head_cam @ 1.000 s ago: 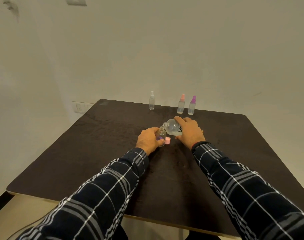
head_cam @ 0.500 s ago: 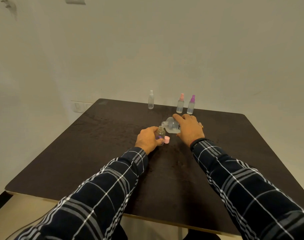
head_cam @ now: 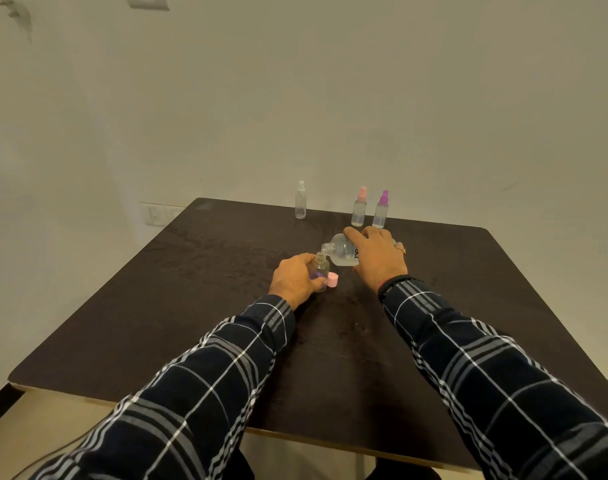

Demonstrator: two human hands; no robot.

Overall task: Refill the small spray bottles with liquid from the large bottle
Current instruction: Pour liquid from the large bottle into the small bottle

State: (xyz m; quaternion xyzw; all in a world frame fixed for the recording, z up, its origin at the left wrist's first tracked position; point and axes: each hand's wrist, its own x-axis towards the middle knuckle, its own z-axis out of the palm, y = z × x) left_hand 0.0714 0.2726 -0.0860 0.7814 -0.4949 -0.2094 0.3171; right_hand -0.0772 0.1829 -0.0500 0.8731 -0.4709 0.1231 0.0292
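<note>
My right hand (head_cam: 377, 259) grips the large clear bottle (head_cam: 340, 251), tipped on its side with its open mouth pointing left, just above the neck of a small open bottle (head_cam: 321, 268). My left hand (head_cam: 294, 278) holds that small bottle upright on the dark table (head_cam: 191, 289); something purple shows between my fingers. A pink cap (head_cam: 332, 280) lies on the table right beside the small bottle. Three capped spray bottles stand at the far edge: one with a white top (head_cam: 300, 204), one with a pink top (head_cam: 359, 212), one with a purple top (head_cam: 381, 210).
A pale wall rises right behind the table's far edge, with a socket plate (head_cam: 155, 214) low at the left. The table's near edge runs below my sleeves. Bare tabletop lies to the left and right of my hands.
My right hand has lifted and tipped the large bottle a little further, bringing its mouth closer over the small bottle. My left hand has stayed in place.
</note>
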